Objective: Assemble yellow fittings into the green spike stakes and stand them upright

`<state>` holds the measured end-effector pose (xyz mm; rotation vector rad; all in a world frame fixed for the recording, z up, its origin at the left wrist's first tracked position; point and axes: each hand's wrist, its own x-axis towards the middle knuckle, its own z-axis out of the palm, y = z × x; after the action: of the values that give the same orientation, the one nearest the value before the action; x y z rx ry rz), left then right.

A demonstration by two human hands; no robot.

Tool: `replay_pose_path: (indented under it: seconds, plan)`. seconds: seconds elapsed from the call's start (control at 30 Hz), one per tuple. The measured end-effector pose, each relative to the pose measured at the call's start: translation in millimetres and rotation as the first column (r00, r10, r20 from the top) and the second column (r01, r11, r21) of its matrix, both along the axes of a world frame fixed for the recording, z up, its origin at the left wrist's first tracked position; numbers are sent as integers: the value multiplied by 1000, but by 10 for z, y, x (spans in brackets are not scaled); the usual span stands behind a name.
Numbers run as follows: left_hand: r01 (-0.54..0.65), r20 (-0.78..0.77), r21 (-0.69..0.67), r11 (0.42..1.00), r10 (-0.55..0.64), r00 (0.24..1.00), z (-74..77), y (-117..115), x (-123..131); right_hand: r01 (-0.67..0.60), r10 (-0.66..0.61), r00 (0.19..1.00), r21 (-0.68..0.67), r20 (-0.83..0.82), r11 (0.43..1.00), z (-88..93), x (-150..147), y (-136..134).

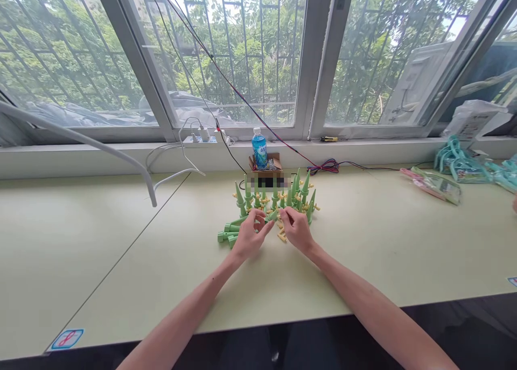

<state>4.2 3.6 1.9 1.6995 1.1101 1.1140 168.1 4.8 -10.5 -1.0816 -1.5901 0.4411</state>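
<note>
My left hand [251,234] is closed round a green plastic watering spike [272,216], tilted with its narrow end up. Right beside it, my right hand [297,227] is in a pinch on a small yellow valve, mostly covered by the fingers, against the spike. Loose yellow valves [281,235] lie on the table between the hands. Several green spikes lie on their sides [231,231] left of my left hand. Behind both hands, several more spikes stand upright [306,182], points up, with yellow valves sticking out of their sides.
A blue bottle [259,150] stands at a small cardboard box [274,161] behind the spikes. Coiled cable [325,166] lies near the sill, and a white tube [121,154] hangs at left. Teal items [460,162] and a pink-and-green packet [434,186] lie on the pale table [404,241] at right.
</note>
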Motion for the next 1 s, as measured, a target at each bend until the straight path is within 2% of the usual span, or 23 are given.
replay_pose_path:
  seconds: [0.1,0.2,0.33,0.47,0.67,0.83,1.0]
  plan:
    - [105,98,-211,972,-86,991,38,4,-2,24,-24,1000,13,-7,1000,14,15,-8]
    - [167,162,-391,905,-111,981,79,14,-7,9,-9,1000,18,2,1000,10,13,-12]
    - [200,171,-522,829,-128,977,107,21,-19,-80,81,996,-4,29,997,-25,-8,-6]
    - [241,201,-534,811,-155,967,108,24,-41,-107,107,994,-11,38,994,-64,-14,7]
    - [269,225,-511,817,-175,958,117,19,-54,-127,127,991,-14,29,992,-62,-1,12]
    - [255,164,-447,857,-202,966,110,17,-70,-140,141,989,-19,34,990,-62,-4,16]
    - [212,107,-305,928,-188,976,83,3,-79,-141,142,989,-31,49,990,-62,-6,11]
